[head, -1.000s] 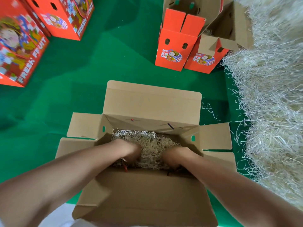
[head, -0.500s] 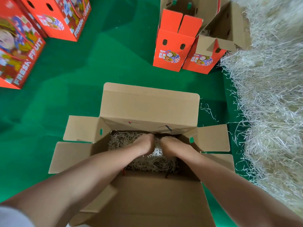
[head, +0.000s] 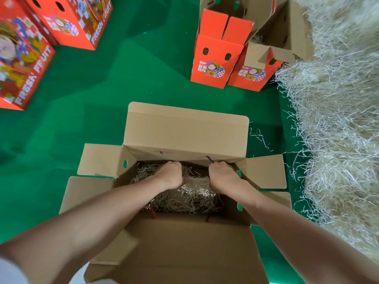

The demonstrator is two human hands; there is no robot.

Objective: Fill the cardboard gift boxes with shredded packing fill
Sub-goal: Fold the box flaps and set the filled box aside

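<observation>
Currently left hand (head: pixel 170 175) and right hand (head: pixel 223 175) sit atop pale shredded paper fill (head: pixel 190 198) inside open brown cardboard box (head: pixel 184 130); fingers hidden, grip indeterminable.

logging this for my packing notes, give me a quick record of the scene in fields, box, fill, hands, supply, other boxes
box: brown cardboard box, flaps open, on green cloth
fill in box: shredded fill lies low inside, below the rim
left hand: down in the fill near the far wall, fingers hidden
right hand: likewise, apart from the left
supply: large fill pile at the right
other boxes: two open orange boxes beyond; closed orange boxes far left
</observation>
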